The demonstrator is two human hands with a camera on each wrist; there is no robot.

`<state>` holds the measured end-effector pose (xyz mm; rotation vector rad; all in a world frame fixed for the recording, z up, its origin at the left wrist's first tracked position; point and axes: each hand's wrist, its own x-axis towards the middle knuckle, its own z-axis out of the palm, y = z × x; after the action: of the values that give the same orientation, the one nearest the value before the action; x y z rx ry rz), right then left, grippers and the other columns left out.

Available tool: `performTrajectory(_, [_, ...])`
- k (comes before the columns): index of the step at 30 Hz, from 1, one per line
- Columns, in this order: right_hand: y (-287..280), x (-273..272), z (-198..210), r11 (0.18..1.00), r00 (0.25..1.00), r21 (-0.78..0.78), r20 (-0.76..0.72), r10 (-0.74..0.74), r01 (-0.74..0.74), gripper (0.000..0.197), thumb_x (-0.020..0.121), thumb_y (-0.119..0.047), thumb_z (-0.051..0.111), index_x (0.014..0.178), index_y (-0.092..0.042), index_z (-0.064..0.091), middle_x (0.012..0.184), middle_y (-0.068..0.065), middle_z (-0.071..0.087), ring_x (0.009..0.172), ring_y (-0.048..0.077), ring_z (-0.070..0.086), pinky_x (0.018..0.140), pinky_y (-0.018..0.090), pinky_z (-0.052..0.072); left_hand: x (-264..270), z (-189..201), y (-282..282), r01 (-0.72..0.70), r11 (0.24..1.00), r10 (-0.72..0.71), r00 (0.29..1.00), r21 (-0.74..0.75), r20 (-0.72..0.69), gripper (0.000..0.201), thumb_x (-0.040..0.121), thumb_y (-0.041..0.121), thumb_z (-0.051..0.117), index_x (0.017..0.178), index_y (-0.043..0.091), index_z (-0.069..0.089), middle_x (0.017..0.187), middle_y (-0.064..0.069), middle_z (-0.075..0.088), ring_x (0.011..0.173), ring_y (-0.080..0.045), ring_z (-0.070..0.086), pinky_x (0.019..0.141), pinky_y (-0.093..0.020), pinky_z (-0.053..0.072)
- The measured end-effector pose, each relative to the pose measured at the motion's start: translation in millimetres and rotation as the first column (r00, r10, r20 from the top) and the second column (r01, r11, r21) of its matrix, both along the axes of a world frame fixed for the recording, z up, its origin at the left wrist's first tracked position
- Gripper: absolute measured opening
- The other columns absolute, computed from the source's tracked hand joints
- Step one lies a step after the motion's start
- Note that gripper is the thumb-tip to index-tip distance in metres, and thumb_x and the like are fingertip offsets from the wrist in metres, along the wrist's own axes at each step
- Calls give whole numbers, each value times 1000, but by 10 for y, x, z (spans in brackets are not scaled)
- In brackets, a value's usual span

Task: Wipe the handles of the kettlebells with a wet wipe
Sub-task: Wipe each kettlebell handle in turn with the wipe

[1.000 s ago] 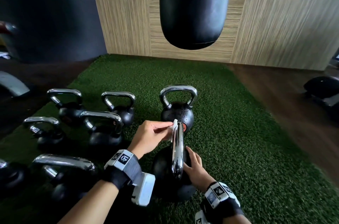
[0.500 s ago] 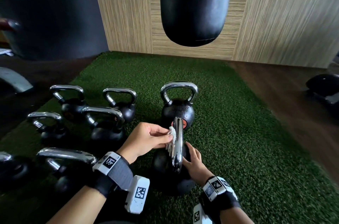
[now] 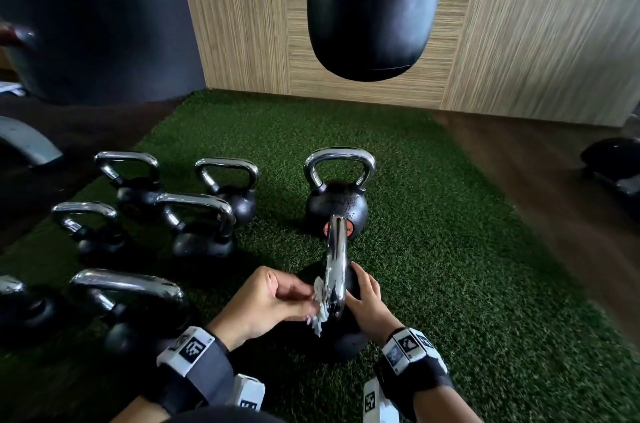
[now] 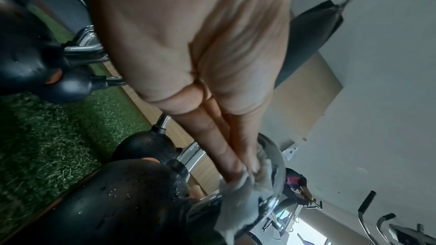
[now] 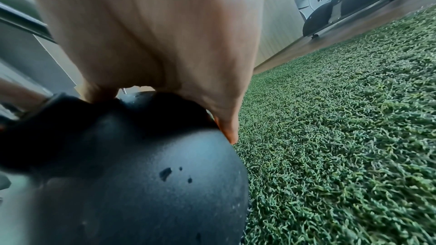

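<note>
Left of the near black kettlebell with chrome handle (image 3: pixel 335 270), other black kettlebells (image 3: pixel 199 225) crowd the way; its right side is open green turf (image 3: pixel 467 266).

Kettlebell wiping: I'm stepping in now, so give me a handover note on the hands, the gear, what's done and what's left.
Left hand pinches the wet wipe against the near end of the nearest kettlebell's handle.
Right hand rests on that kettlebell's black body, steadying it.
Done: this handle is mid-wipe.
Left: finish it; the pictures don't show whether the other kettlebells on the green turf are wiped.
</note>
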<state>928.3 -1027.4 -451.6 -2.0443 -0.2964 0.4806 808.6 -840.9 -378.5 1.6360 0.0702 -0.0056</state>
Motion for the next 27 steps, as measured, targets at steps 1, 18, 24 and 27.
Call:
performTrajectory(1, [0,-2,-2,1000,1000,0,5,3,-3,73,95,-39,63,156,-29,24,160,11,17,146,29,30,120,48,29,-10,-15,-2,-2,1000,2,1000,0,2,20,68,3,86,87,5,81,91,-17,79,81,-19,76,71,-25,62])
performTrajectory(18, [-271,-167,1048,981,852,176,499,-157,78,25,94,-4,64,111,-20,72,106,4,72,76,9,63,63,7,48,113,277,130,-119,993,119,992,7,-38,22,82,4,79,104,6,79,93,-9,79,76,-7,71,67,-19,58])
performTrajectory(24, [-174,-404,1659,963,724,118,683,97,-241,36,73,-34,87,107,-36,77,100,-24,71,88,-6,66,76,6,48,159,655,141,-84,960,74,996,-266,-46,28,69,22,83,96,15,82,93,-10,78,78,-15,73,73,-26,63])
performTrajectory(27, [-93,-446,1745,955,702,175,710,47,-240,32,72,-30,88,103,-30,80,98,-24,72,88,-6,68,79,11,52,179,730,81,-16,950,2,999,-311,-44,30,71,26,83,100,15,82,95,-8,78,79,-12,74,70,-23,60])
